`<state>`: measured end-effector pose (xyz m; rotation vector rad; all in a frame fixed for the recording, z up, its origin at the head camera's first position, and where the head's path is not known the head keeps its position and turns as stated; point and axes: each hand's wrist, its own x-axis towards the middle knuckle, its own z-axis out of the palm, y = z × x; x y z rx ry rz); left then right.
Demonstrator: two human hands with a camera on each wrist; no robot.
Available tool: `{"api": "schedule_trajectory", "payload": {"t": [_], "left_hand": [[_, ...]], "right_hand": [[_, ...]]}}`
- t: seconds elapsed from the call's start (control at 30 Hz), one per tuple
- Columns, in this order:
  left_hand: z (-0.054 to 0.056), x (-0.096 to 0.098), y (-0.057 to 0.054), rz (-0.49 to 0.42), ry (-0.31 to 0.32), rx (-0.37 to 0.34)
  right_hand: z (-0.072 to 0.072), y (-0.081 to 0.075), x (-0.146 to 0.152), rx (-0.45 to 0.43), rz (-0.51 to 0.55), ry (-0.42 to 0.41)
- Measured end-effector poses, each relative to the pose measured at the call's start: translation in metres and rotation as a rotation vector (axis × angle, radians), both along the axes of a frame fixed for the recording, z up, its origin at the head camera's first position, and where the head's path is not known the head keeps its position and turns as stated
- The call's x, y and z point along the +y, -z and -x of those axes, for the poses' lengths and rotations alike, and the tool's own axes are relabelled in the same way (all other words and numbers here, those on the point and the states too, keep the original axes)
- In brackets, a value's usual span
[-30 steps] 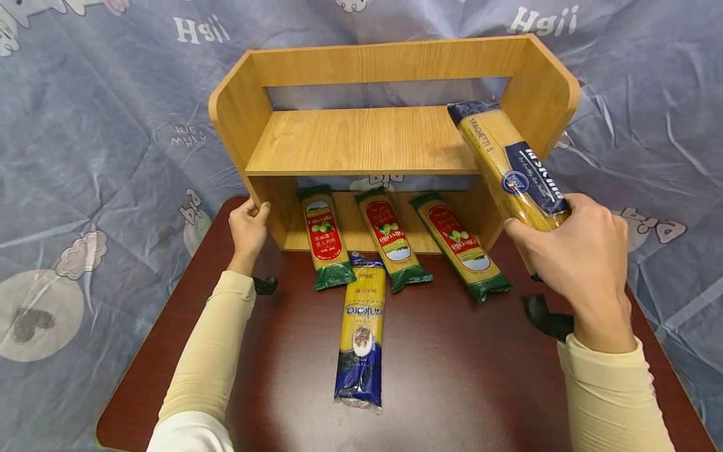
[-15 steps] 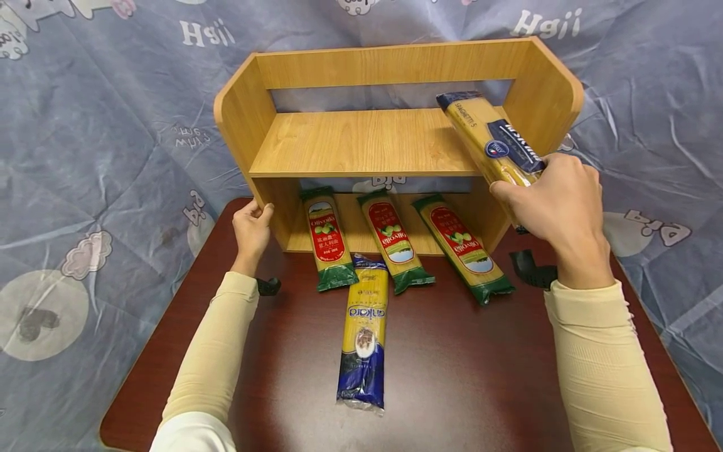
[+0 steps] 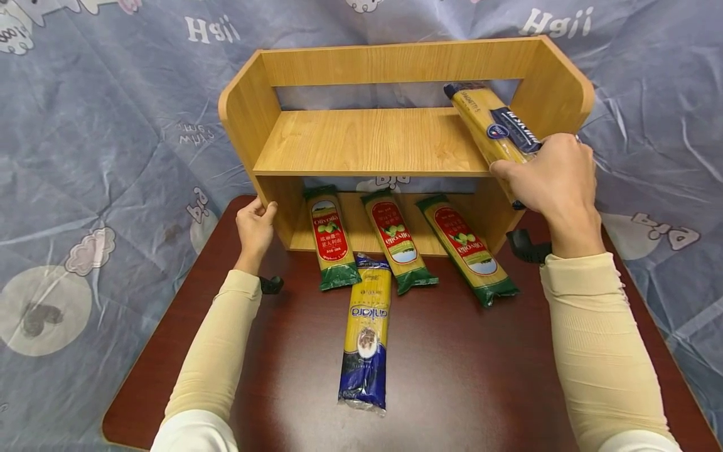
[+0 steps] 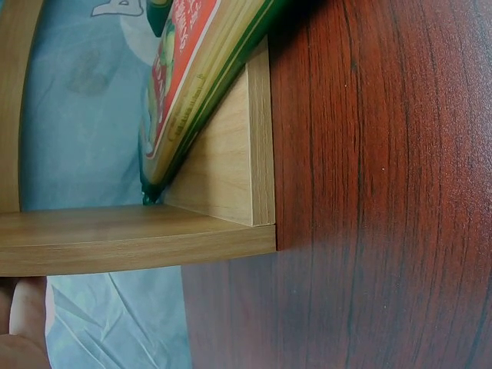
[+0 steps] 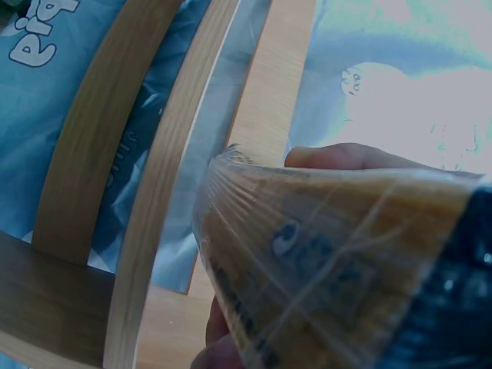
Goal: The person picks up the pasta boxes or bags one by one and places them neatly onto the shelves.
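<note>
My right hand (image 3: 556, 179) grips the lower end of a spaghetti pack (image 3: 491, 122) with a dark blue label. The pack slants up and away over the right end of the upper board of a two-tier wooden shelf (image 3: 367, 141). Up close in the right wrist view, the clear wrapper of the spaghetti pack (image 5: 307, 254) fills the foreground, with fingers on both sides. My left hand (image 3: 255, 232) holds the front edge of the shelf's left side panel, low down. In the left wrist view, fingers (image 4: 27, 311) press against that panel's outer face (image 4: 138, 257).
Three green-and-red pasta packs, left (image 3: 330, 235), middle (image 3: 398, 242) and right (image 3: 465, 248), lean out of the lower tier onto the dark red table (image 3: 452, 376). A blue-and-yellow pasta pack (image 3: 366, 333) lies in front. Patterned cloth (image 3: 113, 157) hangs behind.
My right hand has moved forward and up, carrying the spaghetti pack further over the upper board. The left hand keeps its place on the side panel.
</note>
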<state>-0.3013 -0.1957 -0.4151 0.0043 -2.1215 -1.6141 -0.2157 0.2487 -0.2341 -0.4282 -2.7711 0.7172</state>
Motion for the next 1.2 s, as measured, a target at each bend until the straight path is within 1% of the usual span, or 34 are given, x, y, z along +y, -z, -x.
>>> {"api": "schedule_trajectory", "payload": {"t": [0.23, 0.33, 0.53, 0.7, 0.77, 0.83, 0.93, 1.07, 1.2], "left_hand": [[0.021, -0.011, 0.028, -0.02, -0.008, 0.005], [0.023, -0.012, 0.03, -0.018, -0.016, 0.002], [0.022, -0.012, 0.031, -0.011, -0.025, 0.013], [0.021, -0.012, 0.033, -0.008, -0.016, 0.005], [0.021, -0.011, 0.032, -0.02, -0.003, 0.008], [0.018, -0.01, 0.028, -0.033, 0.007, 0.014], [0.009, -0.005, 0.015, -0.04, 0.02, 0.019], [-0.002, 0.001, -0.001, -0.028, 0.02, 0.008], [-0.004, 0.002, -0.005, -0.019, 0.017, 0.0]], "right_hand": [[0.009, 0.004, 0.0, -0.045, 0.006, 0.003], [0.014, 0.006, 0.0, -0.044, 0.004, 0.011], [0.023, 0.008, -0.002, -0.047, 0.0, 0.017], [0.026, 0.008, -0.003, -0.064, -0.011, 0.023], [0.026, 0.008, -0.003, -0.064, -0.02, 0.024], [0.026, 0.008, -0.004, -0.066, -0.032, 0.024], [0.026, 0.008, -0.005, -0.071, -0.05, 0.026], [0.027, 0.009, -0.006, -0.073, -0.063, 0.04], [0.03, 0.01, -0.008, -0.082, -0.078, 0.054]]}}
